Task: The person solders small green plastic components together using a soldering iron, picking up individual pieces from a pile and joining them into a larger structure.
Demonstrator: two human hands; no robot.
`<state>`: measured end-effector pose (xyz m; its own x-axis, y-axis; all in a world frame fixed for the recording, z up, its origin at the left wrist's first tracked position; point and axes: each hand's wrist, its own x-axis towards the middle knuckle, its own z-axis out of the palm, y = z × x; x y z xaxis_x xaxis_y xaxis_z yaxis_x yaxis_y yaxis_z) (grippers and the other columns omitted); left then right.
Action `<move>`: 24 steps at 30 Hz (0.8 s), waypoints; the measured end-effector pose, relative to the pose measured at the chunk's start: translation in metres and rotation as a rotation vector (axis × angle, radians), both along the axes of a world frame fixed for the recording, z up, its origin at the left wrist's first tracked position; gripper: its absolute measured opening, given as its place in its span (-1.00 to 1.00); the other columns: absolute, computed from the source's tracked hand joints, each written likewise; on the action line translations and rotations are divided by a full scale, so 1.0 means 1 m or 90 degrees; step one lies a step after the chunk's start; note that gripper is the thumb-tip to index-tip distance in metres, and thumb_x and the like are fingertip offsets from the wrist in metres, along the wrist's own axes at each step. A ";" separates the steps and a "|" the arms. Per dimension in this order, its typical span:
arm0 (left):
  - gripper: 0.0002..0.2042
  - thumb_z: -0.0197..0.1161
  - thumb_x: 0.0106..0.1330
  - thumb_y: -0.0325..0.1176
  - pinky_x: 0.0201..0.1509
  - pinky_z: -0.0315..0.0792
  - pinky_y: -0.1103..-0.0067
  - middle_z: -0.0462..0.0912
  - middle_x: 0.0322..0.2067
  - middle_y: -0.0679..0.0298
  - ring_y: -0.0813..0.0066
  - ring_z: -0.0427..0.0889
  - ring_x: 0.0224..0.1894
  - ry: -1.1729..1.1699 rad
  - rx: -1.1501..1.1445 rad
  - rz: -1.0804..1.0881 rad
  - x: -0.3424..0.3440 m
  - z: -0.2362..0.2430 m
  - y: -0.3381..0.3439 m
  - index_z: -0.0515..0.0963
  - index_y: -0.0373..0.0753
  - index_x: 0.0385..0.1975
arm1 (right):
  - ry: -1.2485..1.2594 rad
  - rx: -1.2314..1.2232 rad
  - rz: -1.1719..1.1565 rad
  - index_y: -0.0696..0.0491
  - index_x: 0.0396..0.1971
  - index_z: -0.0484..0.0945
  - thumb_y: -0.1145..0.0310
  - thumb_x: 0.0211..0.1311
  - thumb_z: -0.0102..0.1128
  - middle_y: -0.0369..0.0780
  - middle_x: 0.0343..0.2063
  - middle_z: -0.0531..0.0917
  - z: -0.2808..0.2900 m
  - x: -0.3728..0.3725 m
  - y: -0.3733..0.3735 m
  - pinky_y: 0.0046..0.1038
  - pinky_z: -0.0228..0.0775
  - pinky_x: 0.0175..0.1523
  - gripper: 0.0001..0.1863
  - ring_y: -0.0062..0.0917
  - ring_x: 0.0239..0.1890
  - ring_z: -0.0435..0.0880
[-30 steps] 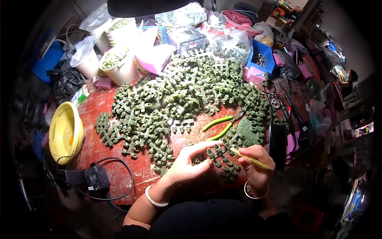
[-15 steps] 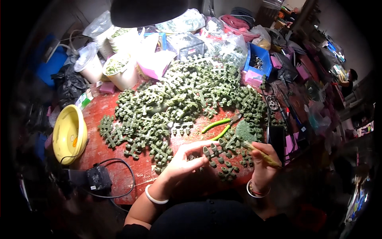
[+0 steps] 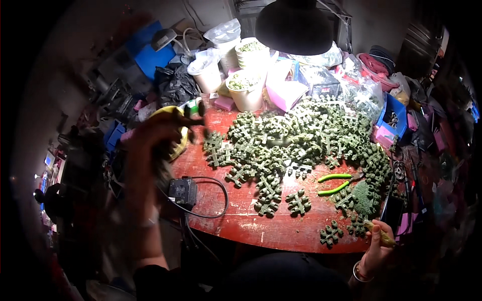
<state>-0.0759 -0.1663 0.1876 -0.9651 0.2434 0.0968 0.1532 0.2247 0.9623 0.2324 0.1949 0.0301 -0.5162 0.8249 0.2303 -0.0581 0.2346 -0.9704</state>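
Observation:
My left hand (image 3: 163,133) is raised at the left, in front of the yellow bowl (image 3: 182,143), and motion smears its fingers. Dark shapes stick out past the fingers; I cannot make out whether they are fingertips or a held piece. Closed round a yellowish stick-like handle (image 3: 380,234), my right hand (image 3: 375,254) is at the table's front right. Beside the handle's tip lie small branched green pieces with cup-like ends, one a loose cluster (image 3: 331,234). Another cluster (image 3: 298,202) sits alone mid-table. Behind them spreads a large heap of such green pieces (image 3: 301,135).
Green-handled pliers (image 3: 335,184) lie near a green textured pad (image 3: 362,197). A black power adapter (image 3: 182,192) with a looping cable is at left. White buckets (image 3: 247,98), a blue bin (image 3: 393,114) and a black lamp (image 3: 294,27) stand at the back of the red table (image 3: 241,223).
The view has swung left. My left hand has moved from the green pieces at the front to the yellow bowl. My right hand still holds the handle, lower and nearer the table edge.

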 end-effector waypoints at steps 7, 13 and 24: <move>-0.83 0.22 0.18 -0.39 -0.27 0.46 0.57 0.56 -0.63 0.38 0.57 0.54 -0.49 0.064 -0.396 0.061 -0.186 -0.047 -0.161 0.57 -0.25 -0.63 | 0.021 0.007 0.107 0.19 -0.24 0.67 0.33 0.32 0.37 -0.28 -0.44 0.68 0.026 -0.001 -0.015 -0.68 0.39 -0.28 -0.78 -0.70 -0.45 0.58; -0.89 0.39 0.12 -0.45 -0.20 0.48 0.56 0.67 -0.41 0.30 0.53 0.63 -0.31 0.114 -0.489 0.015 -0.235 -0.097 -0.183 0.69 -0.30 -0.37 | -0.020 0.097 0.151 0.21 -0.26 0.68 0.37 0.27 0.42 -0.25 -0.44 0.70 0.029 0.014 -0.005 -0.64 0.44 -0.28 -0.79 -0.68 -0.41 0.63; -0.69 0.09 0.50 -0.26 -0.51 0.22 0.66 0.43 -0.67 0.32 0.64 0.38 -0.64 0.030 -0.045 -0.304 0.062 0.038 0.080 0.62 -0.44 -0.21 | -0.010 -0.081 0.110 0.16 -0.01 0.60 0.19 0.58 -0.01 -0.30 -0.61 0.68 0.024 0.000 -0.018 -0.76 0.35 -0.45 -0.65 -0.77 -0.57 0.60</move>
<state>-0.0141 -0.0858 0.2257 -0.7387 0.6659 0.1044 0.2980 0.1837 0.9367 0.2323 0.1769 0.0539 -0.6557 0.7454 0.1206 -0.0710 0.0981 -0.9926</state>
